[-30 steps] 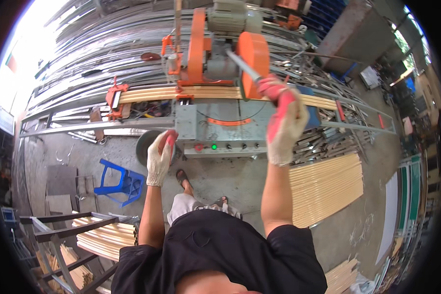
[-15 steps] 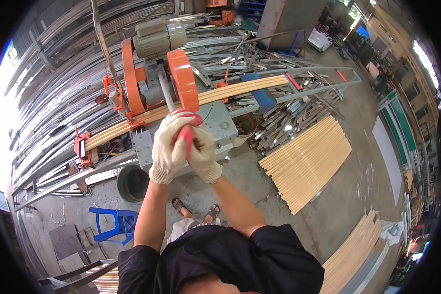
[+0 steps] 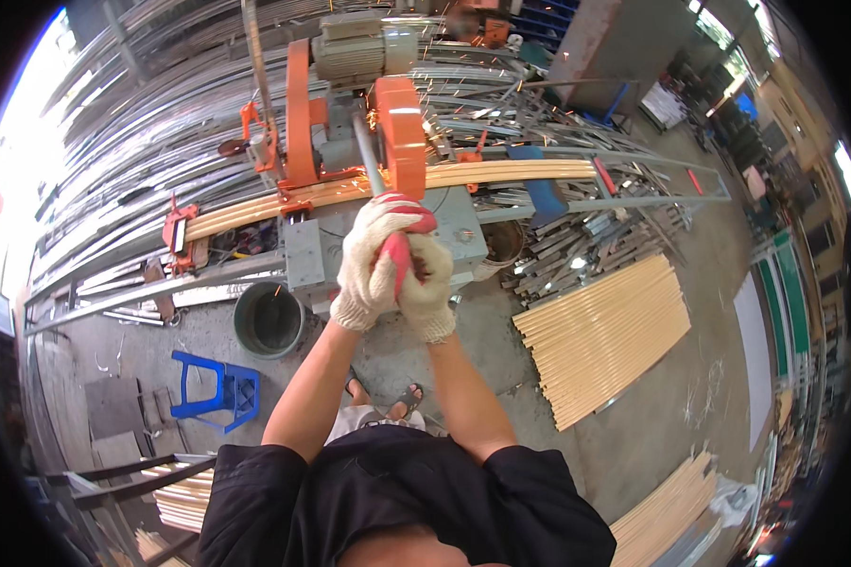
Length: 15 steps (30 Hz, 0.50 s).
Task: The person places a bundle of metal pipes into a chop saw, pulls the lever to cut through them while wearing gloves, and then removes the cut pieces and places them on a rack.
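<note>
My left hand (image 3: 371, 265) and my right hand (image 3: 427, 291), both in white knit gloves with red-coated palms, are clasped closely together. They close around the lower end of the grey metal handle (image 3: 367, 151) of a cut-off saw, and that end is hidden inside the gloves. Just above stands the saw's orange blade guard (image 3: 402, 137), with orange sparks around it. Under the guard, a bundle of long tan metal tubes (image 3: 501, 171) lies across the grey saw base (image 3: 459, 236). The blade itself is hidden.
A grey motor (image 3: 361, 49) sits behind the guard. Orange clamps (image 3: 182, 236) stand along the tubes. Below are a dark bucket (image 3: 269, 321) and a blue stool (image 3: 216, 389). Tan tubes (image 3: 605, 340) lie on the floor at right, near scattered metal offcuts (image 3: 586, 246).
Sparks now fly around the guard, where none showed before. The handle, still gripped by both hands, has swung down with the guard. The whole view has shifted slightly.
</note>
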Each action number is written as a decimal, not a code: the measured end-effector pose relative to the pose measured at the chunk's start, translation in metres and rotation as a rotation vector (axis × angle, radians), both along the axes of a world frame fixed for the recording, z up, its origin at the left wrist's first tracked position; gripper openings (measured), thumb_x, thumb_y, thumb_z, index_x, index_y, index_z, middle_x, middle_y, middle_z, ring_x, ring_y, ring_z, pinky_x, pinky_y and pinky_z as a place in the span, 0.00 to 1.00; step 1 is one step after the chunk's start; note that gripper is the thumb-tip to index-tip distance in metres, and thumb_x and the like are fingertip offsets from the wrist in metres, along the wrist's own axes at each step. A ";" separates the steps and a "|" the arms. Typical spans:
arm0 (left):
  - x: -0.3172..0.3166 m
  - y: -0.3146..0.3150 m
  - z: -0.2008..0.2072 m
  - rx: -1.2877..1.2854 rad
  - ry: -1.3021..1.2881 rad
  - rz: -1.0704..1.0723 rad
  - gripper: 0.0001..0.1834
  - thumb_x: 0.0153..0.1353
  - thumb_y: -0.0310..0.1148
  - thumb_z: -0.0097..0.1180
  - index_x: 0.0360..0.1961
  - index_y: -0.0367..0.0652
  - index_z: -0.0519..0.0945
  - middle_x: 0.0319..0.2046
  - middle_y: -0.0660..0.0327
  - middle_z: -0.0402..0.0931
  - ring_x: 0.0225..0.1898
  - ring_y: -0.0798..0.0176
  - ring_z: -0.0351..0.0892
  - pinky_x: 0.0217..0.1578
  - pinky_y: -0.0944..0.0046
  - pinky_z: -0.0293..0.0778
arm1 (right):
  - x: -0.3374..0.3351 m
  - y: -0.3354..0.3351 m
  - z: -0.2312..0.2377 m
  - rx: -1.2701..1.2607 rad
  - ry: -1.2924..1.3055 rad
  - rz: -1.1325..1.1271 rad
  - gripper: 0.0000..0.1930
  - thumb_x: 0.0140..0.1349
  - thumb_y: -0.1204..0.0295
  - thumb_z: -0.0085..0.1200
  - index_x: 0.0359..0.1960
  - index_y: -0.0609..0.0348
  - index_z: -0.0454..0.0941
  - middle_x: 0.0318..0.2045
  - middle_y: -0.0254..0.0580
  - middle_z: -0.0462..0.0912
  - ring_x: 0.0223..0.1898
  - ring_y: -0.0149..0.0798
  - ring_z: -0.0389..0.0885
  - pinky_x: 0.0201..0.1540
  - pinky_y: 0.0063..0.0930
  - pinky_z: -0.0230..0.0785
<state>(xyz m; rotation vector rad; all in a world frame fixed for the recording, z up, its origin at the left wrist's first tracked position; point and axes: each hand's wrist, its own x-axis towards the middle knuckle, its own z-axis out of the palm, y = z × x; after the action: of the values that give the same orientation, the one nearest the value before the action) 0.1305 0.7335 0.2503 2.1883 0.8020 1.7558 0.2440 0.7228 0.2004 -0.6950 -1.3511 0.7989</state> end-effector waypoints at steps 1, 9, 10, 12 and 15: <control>0.000 -0.002 0.003 -0.046 -0.025 -0.014 0.22 0.62 0.42 0.49 0.43 0.32 0.82 0.44 0.45 0.82 0.51 0.37 0.80 0.57 0.47 0.74 | -0.002 0.000 0.000 -0.002 -0.003 0.022 0.07 0.58 0.75 0.63 0.38 0.62 0.84 0.34 0.47 0.87 0.38 0.43 0.84 0.43 0.33 0.75; -0.007 -0.006 0.002 -0.072 -0.094 -0.020 0.17 0.56 0.37 0.52 0.41 0.39 0.84 0.43 0.51 0.83 0.52 0.43 0.80 0.63 0.47 0.68 | -0.005 -0.004 -0.006 0.030 -0.039 -0.037 0.07 0.67 0.72 0.60 0.39 0.64 0.83 0.35 0.36 0.86 0.35 0.29 0.82 0.39 0.25 0.73; -0.009 -0.006 0.003 -0.067 -0.102 -0.022 0.16 0.55 0.35 0.53 0.41 0.40 0.84 0.43 0.52 0.83 0.51 0.44 0.80 0.62 0.47 0.69 | -0.008 -0.005 -0.004 0.026 -0.013 -0.027 0.07 0.67 0.72 0.60 0.39 0.64 0.83 0.37 0.36 0.86 0.37 0.29 0.82 0.40 0.25 0.73; -0.010 -0.006 -0.003 -0.032 -0.109 -0.016 0.14 0.56 0.33 0.54 0.41 0.41 0.84 0.43 0.53 0.83 0.51 0.45 0.80 0.60 0.47 0.70 | -0.009 -0.007 -0.003 0.044 -0.003 -0.014 0.07 0.68 0.71 0.59 0.40 0.63 0.82 0.39 0.35 0.84 0.39 0.28 0.80 0.42 0.25 0.73; -0.009 -0.005 -0.008 -0.001 -0.144 -0.016 0.12 0.56 0.32 0.55 0.40 0.42 0.84 0.42 0.53 0.83 0.50 0.45 0.80 0.59 0.46 0.71 | -0.004 -0.002 -0.020 0.034 0.010 0.017 0.09 0.72 0.68 0.55 0.44 0.62 0.80 0.41 0.31 0.81 0.43 0.27 0.79 0.46 0.24 0.73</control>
<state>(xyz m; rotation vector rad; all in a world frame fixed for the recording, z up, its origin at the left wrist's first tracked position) 0.1217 0.7283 0.2426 2.0339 0.7494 1.8785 0.2404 0.7211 0.1808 -0.6530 -1.3605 0.7895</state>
